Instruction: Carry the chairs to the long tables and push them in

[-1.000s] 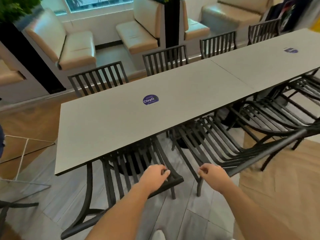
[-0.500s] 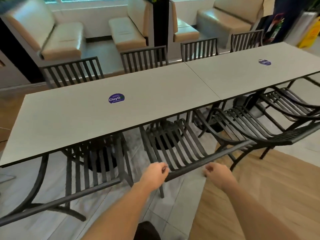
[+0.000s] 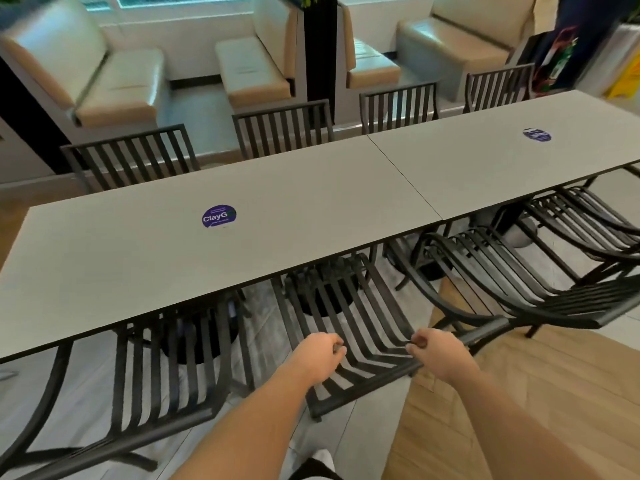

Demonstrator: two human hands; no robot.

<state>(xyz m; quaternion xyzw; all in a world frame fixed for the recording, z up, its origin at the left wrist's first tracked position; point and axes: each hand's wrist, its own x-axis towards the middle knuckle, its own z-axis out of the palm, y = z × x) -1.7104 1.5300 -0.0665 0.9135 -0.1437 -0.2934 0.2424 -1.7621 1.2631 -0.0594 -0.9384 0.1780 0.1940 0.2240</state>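
A black slatted chair (image 3: 349, 327) stands in front of me with its seat tucked under the long grey table (image 3: 277, 202). My left hand (image 3: 320, 355) hovers over the chair's back slats with fingers curled and nothing in them. Curled the same way, my right hand (image 3: 438, 353) lies over the chair's top rail (image 3: 485, 332); no grip on it shows. Another black chair (image 3: 138, 393) is pushed in on the left. A third chair (image 3: 540, 289) on the right sits partly under the second table (image 3: 519, 157).
Several black chairs (image 3: 284, 129) line the table's far side. Beige booth seats (image 3: 114, 84) stand behind them, with a black pillar (image 3: 320, 46) between. The floor is grey tile under the tables and wood (image 3: 519, 393) to my right. A yellow floor sign (image 3: 628, 81) stands far right.
My view has swung right along the table, from the left chair to the middle one. Both hands stay curled and now sit over the middle chair's back.
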